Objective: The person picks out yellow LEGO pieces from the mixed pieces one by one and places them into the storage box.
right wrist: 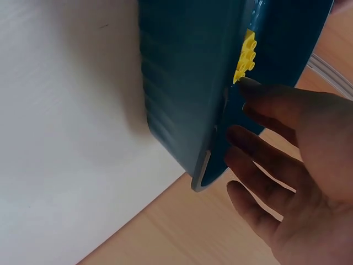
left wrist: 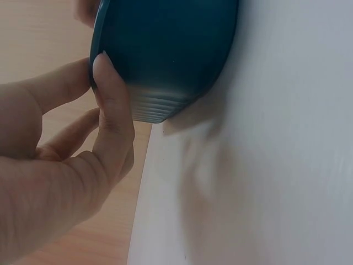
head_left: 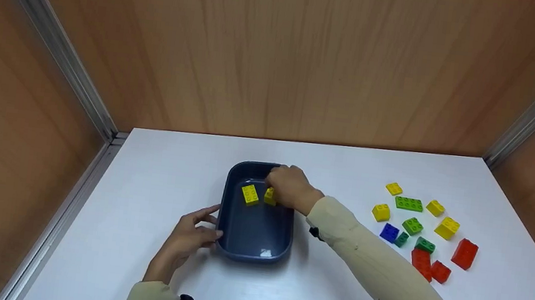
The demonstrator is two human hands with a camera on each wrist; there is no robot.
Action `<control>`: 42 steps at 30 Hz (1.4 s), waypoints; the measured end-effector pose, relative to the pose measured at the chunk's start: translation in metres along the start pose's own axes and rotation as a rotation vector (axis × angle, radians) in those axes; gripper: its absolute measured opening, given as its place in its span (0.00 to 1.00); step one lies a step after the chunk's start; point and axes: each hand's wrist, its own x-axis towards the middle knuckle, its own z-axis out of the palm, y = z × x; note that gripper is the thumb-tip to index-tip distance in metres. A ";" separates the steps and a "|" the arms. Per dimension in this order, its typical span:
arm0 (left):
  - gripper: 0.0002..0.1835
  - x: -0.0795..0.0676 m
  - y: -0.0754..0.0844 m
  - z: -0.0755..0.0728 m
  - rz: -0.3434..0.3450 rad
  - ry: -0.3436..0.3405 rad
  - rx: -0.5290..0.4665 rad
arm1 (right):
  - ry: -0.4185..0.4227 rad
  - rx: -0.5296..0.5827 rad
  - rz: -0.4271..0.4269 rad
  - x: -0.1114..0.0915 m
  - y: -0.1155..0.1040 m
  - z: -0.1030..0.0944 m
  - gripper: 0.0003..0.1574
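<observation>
A deep dark-blue tray stands on the white table. My left hand is at its left side, pinching the rim between thumb and fingers, as the left wrist view shows. My right hand reaches over the right rim into the tray. In the right wrist view its fingers are spread and loosely bent, one fingertip beside a yellow toy brick; whether they touch I cannot tell. One yellow brick lies inside the tray, and another yellow brick is partly hidden by the right hand.
To the right lie several loose toy bricks: yellow, a long light-green one, a blue one, dark green and red. The right forearm passes close to them. Wooden panels enclose the table.
</observation>
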 end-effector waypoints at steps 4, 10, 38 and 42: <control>0.38 0.000 0.000 0.000 0.005 -0.003 0.003 | 0.039 0.025 -0.025 -0.007 0.005 0.001 0.17; 0.38 0.000 -0.002 0.001 -0.004 0.004 0.008 | 0.097 0.041 -0.051 -0.019 0.009 0.003 0.18; 0.37 0.001 -0.001 0.001 -0.006 0.019 0.022 | 0.220 0.099 0.027 -0.071 0.049 -0.004 0.22; 0.37 0.001 0.000 0.001 -0.002 0.013 0.020 | 0.217 0.112 0.050 -0.078 0.057 -0.002 0.22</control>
